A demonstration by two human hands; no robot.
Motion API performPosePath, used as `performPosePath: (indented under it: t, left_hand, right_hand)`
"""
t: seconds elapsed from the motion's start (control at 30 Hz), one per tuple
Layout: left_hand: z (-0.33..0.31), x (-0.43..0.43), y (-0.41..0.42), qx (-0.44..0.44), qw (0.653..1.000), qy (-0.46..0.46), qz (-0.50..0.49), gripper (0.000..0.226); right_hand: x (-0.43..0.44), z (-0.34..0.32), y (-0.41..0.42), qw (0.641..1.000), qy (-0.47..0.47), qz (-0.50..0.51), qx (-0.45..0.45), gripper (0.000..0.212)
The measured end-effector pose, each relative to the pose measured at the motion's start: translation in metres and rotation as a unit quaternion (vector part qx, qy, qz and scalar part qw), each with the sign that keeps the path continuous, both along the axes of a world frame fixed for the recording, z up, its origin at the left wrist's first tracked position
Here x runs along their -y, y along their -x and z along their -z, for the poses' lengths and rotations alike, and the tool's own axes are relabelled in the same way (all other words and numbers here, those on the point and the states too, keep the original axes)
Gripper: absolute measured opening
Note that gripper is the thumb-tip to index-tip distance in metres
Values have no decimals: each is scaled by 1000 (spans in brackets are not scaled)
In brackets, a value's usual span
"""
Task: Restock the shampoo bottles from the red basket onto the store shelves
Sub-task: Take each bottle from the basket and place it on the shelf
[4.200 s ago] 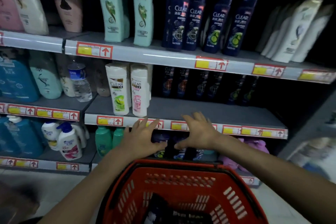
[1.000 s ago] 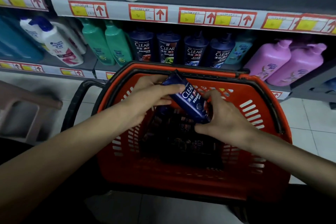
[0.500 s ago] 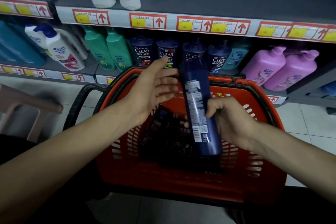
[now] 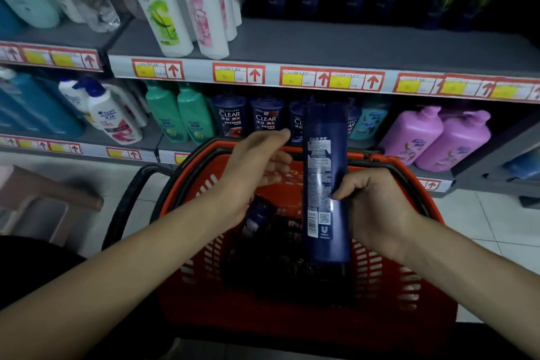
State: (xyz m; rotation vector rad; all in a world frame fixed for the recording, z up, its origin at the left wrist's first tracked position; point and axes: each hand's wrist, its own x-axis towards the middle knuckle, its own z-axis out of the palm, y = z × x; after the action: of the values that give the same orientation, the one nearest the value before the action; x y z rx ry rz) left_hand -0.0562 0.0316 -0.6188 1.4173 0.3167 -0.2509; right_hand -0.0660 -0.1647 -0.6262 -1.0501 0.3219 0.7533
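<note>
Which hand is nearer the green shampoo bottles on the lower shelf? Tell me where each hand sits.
Left. The left hand is open just right of and below the green shampoo bottles. The right hand grips the dark blue bottle farther right, over the red basket.

glossy dark-blue plastic bottle (image 4: 325, 184) with a paper-like label; red slotted plastic basket (image 4: 394, 286); matt grey shelf (image 4: 350, 47).

"CLEAR" on white shelf bottles (image 4: 159, 3), dark-blue shelf bottles (image 4: 229, 120) and held bottle (image 4: 324, 184).
</note>
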Motion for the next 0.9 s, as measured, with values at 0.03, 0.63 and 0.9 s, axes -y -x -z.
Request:
performPosePath:
  t: [0.03,0.63,0.9]
  left_hand:
    - [0,2,1,11,1000,-5,3,27]
    - [-23,14,-7,117,993,-9,-29,30]
    - [-44,1,-11,148,988,17,-49,33]
  right_hand:
    - [0,0,-3,1000,5,-1,8,59]
    - [-34,-52,-18,891,284,72,347,45]
    - [-50,-49,-24,858,351,17,375,58]
